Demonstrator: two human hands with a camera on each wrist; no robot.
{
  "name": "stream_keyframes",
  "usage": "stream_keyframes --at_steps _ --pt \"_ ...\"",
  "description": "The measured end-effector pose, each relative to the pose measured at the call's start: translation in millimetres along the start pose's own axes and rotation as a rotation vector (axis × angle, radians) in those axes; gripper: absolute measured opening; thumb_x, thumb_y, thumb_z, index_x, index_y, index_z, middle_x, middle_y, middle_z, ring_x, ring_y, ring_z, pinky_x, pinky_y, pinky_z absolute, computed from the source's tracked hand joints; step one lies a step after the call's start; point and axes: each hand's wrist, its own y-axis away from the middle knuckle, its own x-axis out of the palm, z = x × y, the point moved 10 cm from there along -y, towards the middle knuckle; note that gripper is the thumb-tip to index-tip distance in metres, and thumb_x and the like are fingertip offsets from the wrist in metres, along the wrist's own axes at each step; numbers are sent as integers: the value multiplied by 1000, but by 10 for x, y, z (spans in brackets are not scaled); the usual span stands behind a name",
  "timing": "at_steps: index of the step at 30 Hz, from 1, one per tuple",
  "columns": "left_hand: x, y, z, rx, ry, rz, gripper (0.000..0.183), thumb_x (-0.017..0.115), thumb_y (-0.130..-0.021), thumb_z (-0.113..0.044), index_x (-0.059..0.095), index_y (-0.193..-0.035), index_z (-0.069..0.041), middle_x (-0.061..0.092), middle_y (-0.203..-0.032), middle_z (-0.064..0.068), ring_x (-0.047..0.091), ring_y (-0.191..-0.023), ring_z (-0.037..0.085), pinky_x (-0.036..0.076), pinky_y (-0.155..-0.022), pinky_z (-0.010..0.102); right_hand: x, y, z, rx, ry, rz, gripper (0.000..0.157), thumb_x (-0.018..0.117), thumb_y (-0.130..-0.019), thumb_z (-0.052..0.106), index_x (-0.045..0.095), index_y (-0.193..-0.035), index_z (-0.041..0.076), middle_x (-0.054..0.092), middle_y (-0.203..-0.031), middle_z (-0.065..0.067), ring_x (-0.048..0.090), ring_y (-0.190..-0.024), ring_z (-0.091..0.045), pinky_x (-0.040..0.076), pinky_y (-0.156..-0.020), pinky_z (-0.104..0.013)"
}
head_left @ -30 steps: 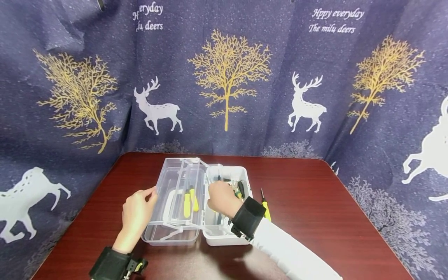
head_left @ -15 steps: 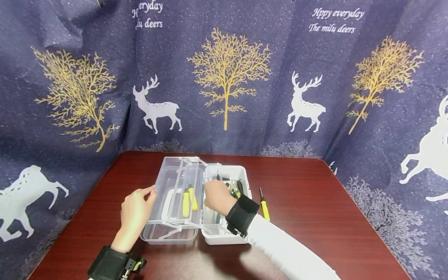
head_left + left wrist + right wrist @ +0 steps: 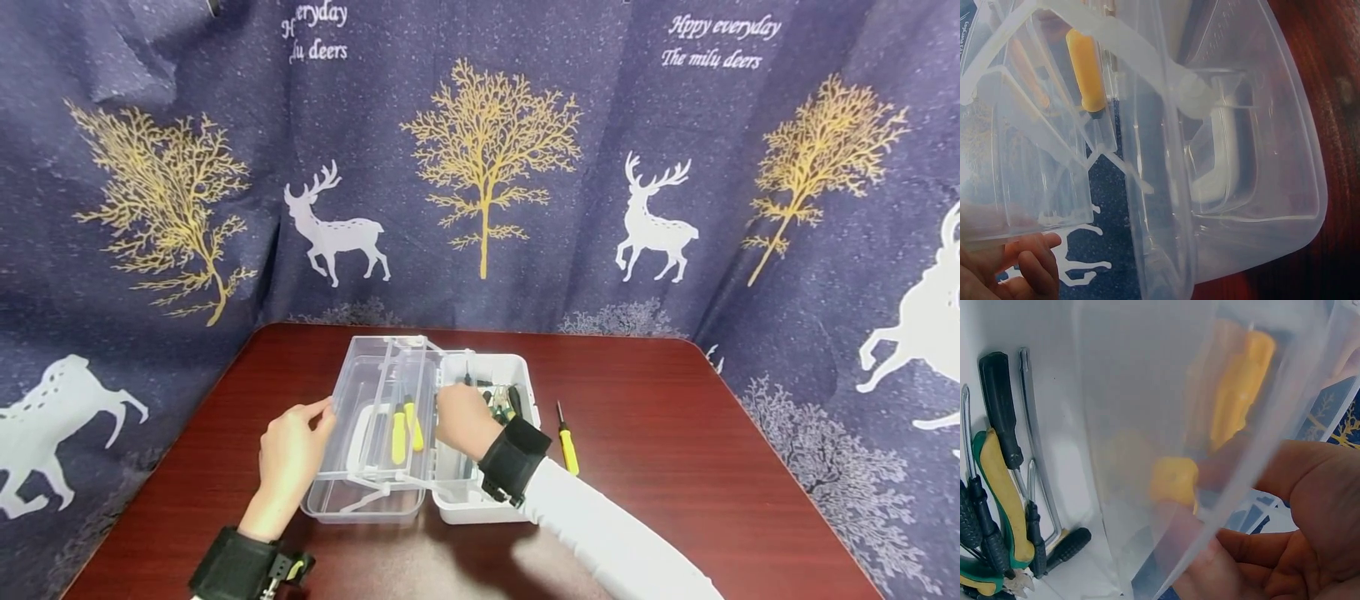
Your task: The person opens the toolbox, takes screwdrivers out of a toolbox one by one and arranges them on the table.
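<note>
My left hand (image 3: 288, 454) pinches the left edge of a clear tray (image 3: 352, 400), part of an open toolbox. Two yellow-handled screwdrivers (image 3: 398, 437) lie in the tray's compartments; one yellow handle (image 3: 1085, 69) shows in the left wrist view. My right hand (image 3: 468, 419) is at the tray's right part, over the toolbox's white base (image 3: 491, 515). In the right wrist view, its fingers (image 3: 1191, 556) hold a yellow-handled screwdriver (image 3: 1175, 475), seen blurred through the translucent wall; its shaft is hidden. Another yellow handle (image 3: 1244, 387) lies behind that wall.
In the white base lie green-and-yellow pliers (image 3: 1007, 494), a black-handled screwdriver (image 3: 1000, 406) and several smaller tools. Another yellow-handled screwdriver (image 3: 567, 450) rests on the red-brown table (image 3: 675, 467), right of the toolbox. The clear lid (image 3: 363, 518) lies folded out left.
My right hand has shifted slightly left toward the tray. A bit of yellow seen beneath it a second ago is now hidden in the head view. My left hand keeps its hold.
</note>
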Motion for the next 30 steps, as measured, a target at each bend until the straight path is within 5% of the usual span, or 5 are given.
stream_keyframes --at_steps 19,30 --pt "23 -6 10 3 0 4 27 58 -90 -20 74 -108 -9 72 -96 21 64 -79 47 49 -61 55 31 10 -60 24 -37 5 20 80 -64 20 63 -60 11 68 -63 -4 64 -60 -20 52 -55 -32" --pt "21 -5 18 1 -4 17 27 58 -90 -20 74 -109 -9 72 -93 20 63 -65 39 46 -51 45 51 48 -121 6 -190 6 28 79 -71 22 56 -59 11 50 -54 3 43 -49 -10 38 -49 -24"
